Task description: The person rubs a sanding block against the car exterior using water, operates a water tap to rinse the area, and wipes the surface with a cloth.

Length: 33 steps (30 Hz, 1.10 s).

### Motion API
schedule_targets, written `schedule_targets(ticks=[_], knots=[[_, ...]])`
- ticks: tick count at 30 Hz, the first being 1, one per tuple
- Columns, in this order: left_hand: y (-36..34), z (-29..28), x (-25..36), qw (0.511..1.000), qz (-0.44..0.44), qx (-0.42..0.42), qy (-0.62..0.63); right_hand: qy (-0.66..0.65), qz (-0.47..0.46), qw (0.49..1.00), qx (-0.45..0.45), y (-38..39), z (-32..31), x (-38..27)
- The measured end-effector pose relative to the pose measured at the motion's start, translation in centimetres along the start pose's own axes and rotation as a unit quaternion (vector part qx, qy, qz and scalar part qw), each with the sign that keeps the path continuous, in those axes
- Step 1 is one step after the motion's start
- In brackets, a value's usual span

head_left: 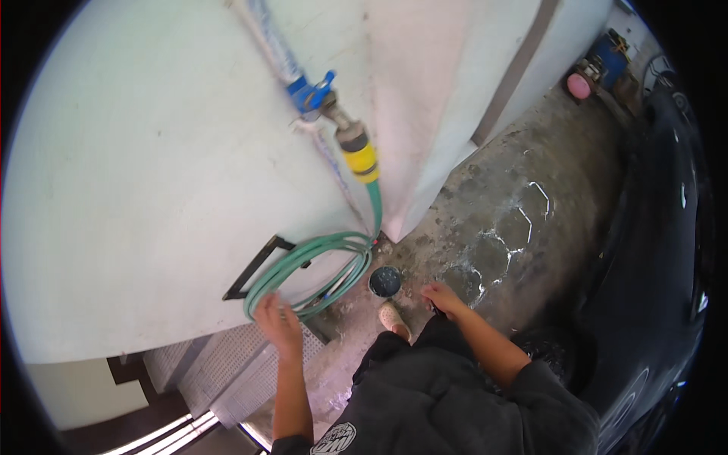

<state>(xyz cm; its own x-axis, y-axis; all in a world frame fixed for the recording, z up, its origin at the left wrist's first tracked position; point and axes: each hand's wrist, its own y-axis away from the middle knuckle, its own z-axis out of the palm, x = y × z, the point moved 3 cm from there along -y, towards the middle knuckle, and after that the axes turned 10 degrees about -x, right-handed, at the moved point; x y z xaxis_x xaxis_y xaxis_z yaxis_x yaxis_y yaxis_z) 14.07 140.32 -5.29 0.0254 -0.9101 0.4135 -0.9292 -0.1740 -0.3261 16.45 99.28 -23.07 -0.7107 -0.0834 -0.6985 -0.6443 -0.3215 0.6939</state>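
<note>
My left hand (279, 322) reaches up against the coiled green hose (334, 243), blurred, with its fingers apart. The coil hangs by a black bracket (257, 265) on the white wall (136, 182). Above it, a pipe (269, 45) carries a blue valve (303, 97) and a yellow connector (359, 159) joined to the hose. My right hand (444, 297) is low at my right side, fingers curled around something small and dark that I cannot make out. A dark round bucket (385, 282) stands on the floor, left of that hand.
A dark car (652, 258) runs along my right on wet concrete (500, 212). At the back right sit a pink object (578, 86) and a blue container (607, 57). Perforated metal steps (197, 364) lie below the wall on the left. My sandaled foot (390, 318) is beside the bucket.
</note>
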Motion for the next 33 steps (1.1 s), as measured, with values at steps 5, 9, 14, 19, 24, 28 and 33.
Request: schedule_targets(ticks=[5,9,14,19,24,28,33], knots=[[2.2,6.7,10.2,0.926,0.080,-0.267,0.255,-0.198,-0.058,0.978,0.036,4.4,-1.3,0.4],[3.8,12.0,18.3,0.798,-0.008,-0.372,0.473,-0.198,-0.168,0.965,-0.023,9.7,3.6,-11.3],[-0.6,10.4,23.8,0.644,-0.082,-0.397,0.649,0.132,-0.416,0.900,0.004,16.0,6.3,-22.7],[-4.3,4.8,25.7,0.603,-0.082,-0.319,0.726,0.228,-0.487,0.843,0.004,19.8,6.6,-28.3],[-6.0,0.9,24.0,0.602,-0.020,-0.248,0.759,0.206,-0.462,0.861,-0.049,20.7,8.5,-29.9],[-6.6,-0.9,24.9,0.583,-0.038,-0.254,0.771,0.141,-0.476,0.866,-0.062,19.8,7.9,-29.5],[-5.9,1.3,26.7,0.597,-0.048,-0.357,0.716,0.358,-0.539,0.752,0.125,20.2,5.2,-27.5]])
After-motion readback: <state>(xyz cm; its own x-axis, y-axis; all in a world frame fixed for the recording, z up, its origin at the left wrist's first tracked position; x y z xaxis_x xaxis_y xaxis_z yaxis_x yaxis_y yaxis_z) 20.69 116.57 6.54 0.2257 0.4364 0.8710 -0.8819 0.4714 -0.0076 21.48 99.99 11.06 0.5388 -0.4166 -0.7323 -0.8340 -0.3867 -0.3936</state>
